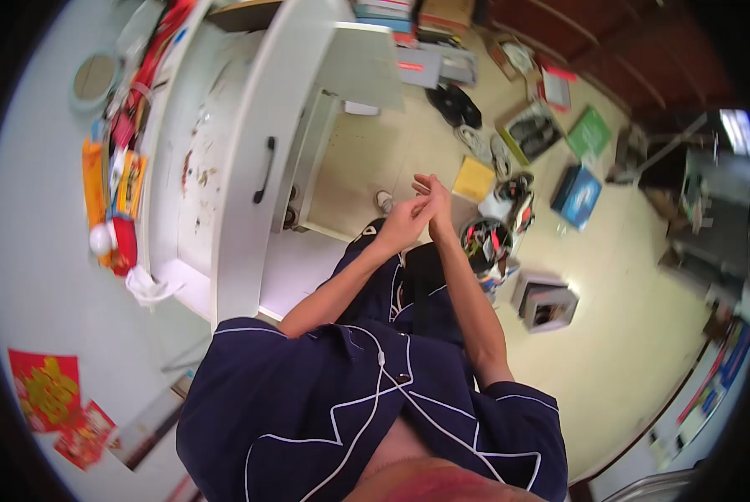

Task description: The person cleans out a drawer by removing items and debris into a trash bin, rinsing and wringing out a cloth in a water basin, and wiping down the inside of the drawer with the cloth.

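My left hand (408,222) and my right hand (436,203) meet in front of my body, palms touching. The fingers of both look stretched out, partly overlapping, and no object shows between them. To their left, a white drawer (234,92) is pulled out, with a black handle (264,170) on its front. Small dark and brown bits (197,176) are scattered over the drawer's bottom. Beside it, a white cabinet door (366,58) stands open.
On the left surface lie colourful packets (130,184) and a crumpled white bag (151,286). Shoes (455,105), an open shoebox (529,132), a blue box (576,197) and a grey-white box (547,303) are on the floor. A pile of mixed items (485,243) sits right of my hands.
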{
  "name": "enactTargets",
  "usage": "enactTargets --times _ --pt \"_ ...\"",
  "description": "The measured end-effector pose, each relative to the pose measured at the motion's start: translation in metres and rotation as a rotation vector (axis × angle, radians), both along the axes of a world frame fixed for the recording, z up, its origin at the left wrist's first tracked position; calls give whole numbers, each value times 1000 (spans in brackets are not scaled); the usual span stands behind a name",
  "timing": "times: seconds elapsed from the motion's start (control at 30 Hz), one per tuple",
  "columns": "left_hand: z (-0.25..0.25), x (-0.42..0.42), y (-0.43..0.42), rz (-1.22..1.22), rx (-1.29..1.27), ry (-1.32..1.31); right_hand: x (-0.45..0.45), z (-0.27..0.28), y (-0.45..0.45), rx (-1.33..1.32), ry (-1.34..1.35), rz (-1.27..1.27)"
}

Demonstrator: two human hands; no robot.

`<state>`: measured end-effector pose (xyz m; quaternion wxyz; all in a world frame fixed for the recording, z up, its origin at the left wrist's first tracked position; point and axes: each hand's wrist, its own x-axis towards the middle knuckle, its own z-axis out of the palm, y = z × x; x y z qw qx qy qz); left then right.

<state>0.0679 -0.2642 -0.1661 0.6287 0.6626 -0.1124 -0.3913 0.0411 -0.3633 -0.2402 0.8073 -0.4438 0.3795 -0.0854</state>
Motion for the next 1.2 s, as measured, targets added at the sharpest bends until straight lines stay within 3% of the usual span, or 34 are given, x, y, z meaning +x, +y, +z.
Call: enactTargets --times 0.1,0.17,0.2,0.23,0.27,0.37,0.4,0.47,0.57,0.73,0.97,1.03,1.1,1.2 --pt "50 48 43 92 83 -202 61 62 20 -51 -150 179" --pt "101 79 64 391 34 -546 99 99 38 -347 -259 379" --pt "121 93 80 442 35 -548 115 124 51 -337 -324 420" --pt "139 103 97 549 85 -721 127 145 64 -340 -332 471" --pt "152 111 116 658 148 -892 138 163 79 -389 -394 526" --pt "171 123 169 860 307 -972 167 210 118 -528 -527 708" --pt "167 125 186 881 390 -1040 177 221 128 -721 -635 774" --pt "176 119 205 1025 393 -898 195 242 153 -985 -843 860" --pt "166 114 225 1175 457 -735 217 258 184 -1029 -978 1042" --pt "163 118 228 1225 511 -640 249 262 223 -889 -885 1484" --pt "161 120 239 1487 568 -538 281 258 258 -776 -1026 1736" --pt "168 112 254 1724 597 -427 292 261 271 -785 -1056 1754" --pt "158 98 297 1957 719 -587 297 264 283 -748 -1126 1798" --pt "173 80 362 2006 1257 -690 296 263 297 -746 -1111 1817"
